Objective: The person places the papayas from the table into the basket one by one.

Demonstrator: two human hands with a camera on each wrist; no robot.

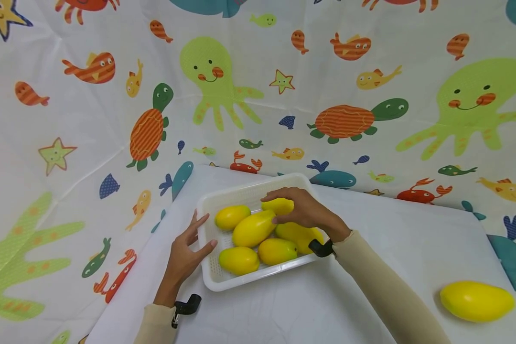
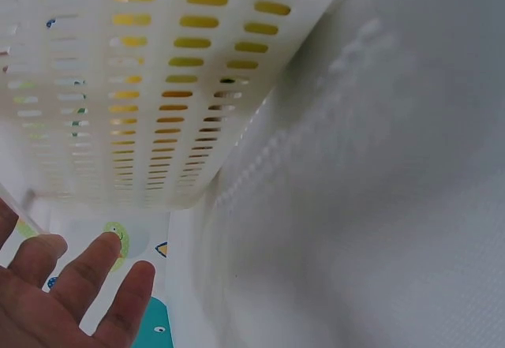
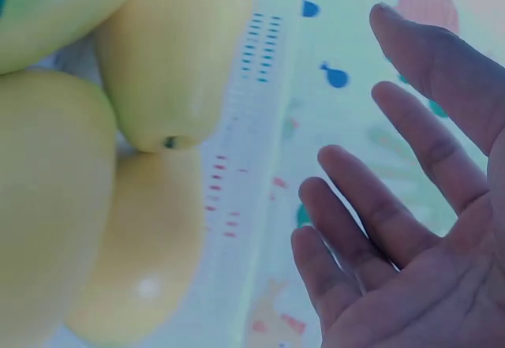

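Note:
A white plastic basket (image 1: pixel 258 272) with slotted walls stands on the table, holding several yellow fruits (image 1: pixel 254 228), smooth and mango- or papaya-like. My right hand (image 1: pixel 298 206) hovers over the basket's right half, fingers loosely bent and partly covering the fruits below. In the right wrist view the palm and spread fingers of that hand (image 3: pixel 402 237) show nothing held. At the basket's left end is my left hand (image 1: pixel 188 251), its fingers and thumb spread beside the rim. Left wrist view: the fingers (image 2: pixel 83 277) extend near the slotted wall; whether they touch it I cannot tell.
One more yellow fruit (image 1: pixel 477 301) lies alone on the white-covered table (image 1: pixel 395 243), toward the right edge. Behind and to the left hangs a white curtain (image 1: pixel 249 62) printed with sea animals, meeting the table's back and left edges.

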